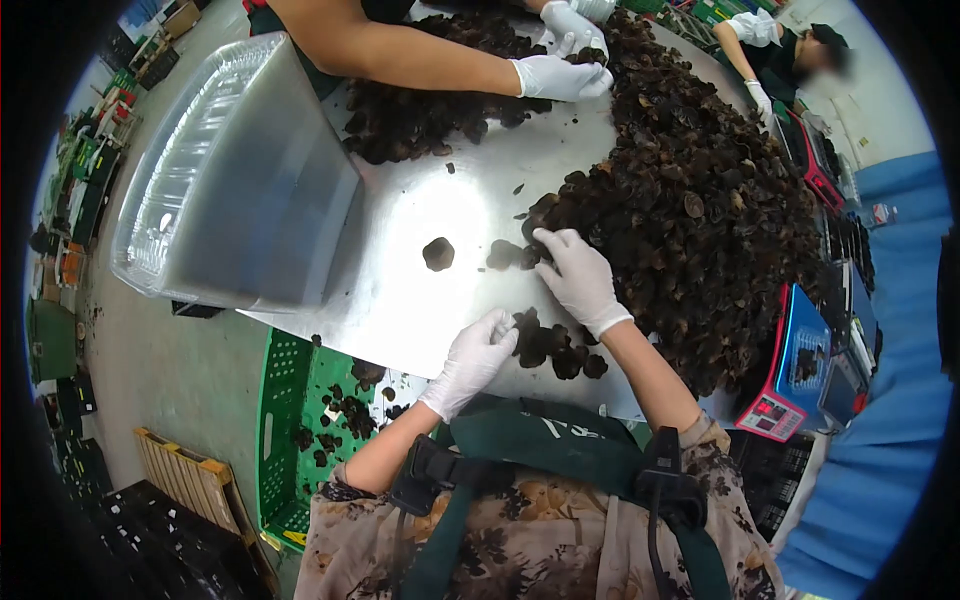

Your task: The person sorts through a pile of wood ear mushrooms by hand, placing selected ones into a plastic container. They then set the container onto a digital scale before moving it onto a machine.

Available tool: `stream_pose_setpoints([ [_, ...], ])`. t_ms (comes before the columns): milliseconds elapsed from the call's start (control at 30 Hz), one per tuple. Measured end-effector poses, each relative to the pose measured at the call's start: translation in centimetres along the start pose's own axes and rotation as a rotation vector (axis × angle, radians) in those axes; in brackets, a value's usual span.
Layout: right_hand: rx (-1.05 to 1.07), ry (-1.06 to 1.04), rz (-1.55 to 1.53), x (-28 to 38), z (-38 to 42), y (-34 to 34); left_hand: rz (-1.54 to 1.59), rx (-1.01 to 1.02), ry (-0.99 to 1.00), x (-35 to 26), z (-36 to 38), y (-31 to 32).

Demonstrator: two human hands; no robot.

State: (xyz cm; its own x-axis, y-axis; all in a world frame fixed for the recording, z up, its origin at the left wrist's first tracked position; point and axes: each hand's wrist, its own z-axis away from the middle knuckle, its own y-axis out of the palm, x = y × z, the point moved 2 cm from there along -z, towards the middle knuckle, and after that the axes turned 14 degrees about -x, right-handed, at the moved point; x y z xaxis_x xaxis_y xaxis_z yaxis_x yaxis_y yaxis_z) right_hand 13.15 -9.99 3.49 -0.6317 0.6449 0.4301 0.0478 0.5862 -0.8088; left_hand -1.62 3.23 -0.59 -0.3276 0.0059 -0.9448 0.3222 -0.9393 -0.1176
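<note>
Both of my hands wear white gloves. My left hand (472,365) is above the near edge of the metal table (400,310), its fingers curled together; whatever they hold, if anything, is hidden. Just right of its fingertips is a small group of dark fungus-like pieces (535,342). My right hand (580,278) reaches to the left edge of the big dark pile (690,190), thumb and index finger apart, close to a few loose pieces (505,254). A single brown piece (438,254) lies farther left on the bright metal.
Clear plastic containers (255,190) are stacked at the left. Below the table edge sits a green crate (285,400) with dark pieces. A co-worker's gloved hands (565,75) hold pieces at the top. Another person (775,55) is top right. A red-framed scale (785,375) stands at the right.
</note>
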Motion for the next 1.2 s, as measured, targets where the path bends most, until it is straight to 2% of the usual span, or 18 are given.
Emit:
stream_pose_setpoints([
  [67,0.142,-0.077,0.174,-0.3,-0.5,1.1,-0.010,-0.008,-0.011,0.5,-0.2,0.2],
  [133,0.096,-0.078,0.082,-0.1,0.1,0.9,0.020,-0.014,-0.063,0.9,-0.3,0.0],
  [200,0.114,0.105,-0.088,0.1,1.0,0.3,-0.038,-0.023,-0.086,1.2,-0.3,-0.5],
  [333,0.436,0.346,-0.203,0.0,2.1,-1.8,-0.119,-0.035,-0.067,1.4,-0.4,-1.2],
  [367,0.516,0.373,-0.241,-0.2,2.2,-2.2,-0.180,-0.063,0.025,1.1,-0.4,-1.4],
  [433,0.440,0.409,-0.295,-1.5,2.9,-2.5,-0.306,-0.110,0.211,0.2,-0.5,-2.1],
  [533,0.350,0.494,-0.296,-2.6,3.4,-3.6,-0.292,-0.211,0.174,-0.1,-1.4,-3.5],
  [567,0.315,0.470,-0.285,-2.8,3.9,-3.7,-0.275,-0.227,0.120,-0.3,-2.0,-4.0],
  [667,0.287,0.407,-0.203,-1.7,4.8,-4.0,-0.491,-0.293,0.354,-3.3,-4.2,-3.9],
  [767,0.258,0.306,-0.091,-1.1,5.4,-3.0,-0.599,-0.301,0.429,-5.4,-6.6,-2.4],
  [833,0.208,0.217,-0.052,-1.5,5.9,-2.3,-0.703,-0.286,0.456,-4.7,-8.6,-1.4],
  [867,0.248,0.243,-0.042,-1.7,6.0,-2.3,-0.754,-0.277,0.470,-4.2,-9.4,-1.0],
  [933,0.332,0.299,-0.024,-1.6,6.0,-2.6,-0.731,-0.243,0.442,-4.1,-9.8,-0.7],
  [1000,0.237,0.370,-0.167,-2.2,6.6,-2.6,-0.672,-0.235,0.431,-4.1,-9.6,-0.8],
  [1100,0.162,0.391,-0.284,-1.4,6.4,-3.2,-0.303,-0.178,0.231,-6.6,-7.4,-2.3],
  [1200,0.175,0.347,-0.205,-1.0,6.2,-2.6,-0.429,-0.188,0.215,-7.0,-5.5,-3.7],
])
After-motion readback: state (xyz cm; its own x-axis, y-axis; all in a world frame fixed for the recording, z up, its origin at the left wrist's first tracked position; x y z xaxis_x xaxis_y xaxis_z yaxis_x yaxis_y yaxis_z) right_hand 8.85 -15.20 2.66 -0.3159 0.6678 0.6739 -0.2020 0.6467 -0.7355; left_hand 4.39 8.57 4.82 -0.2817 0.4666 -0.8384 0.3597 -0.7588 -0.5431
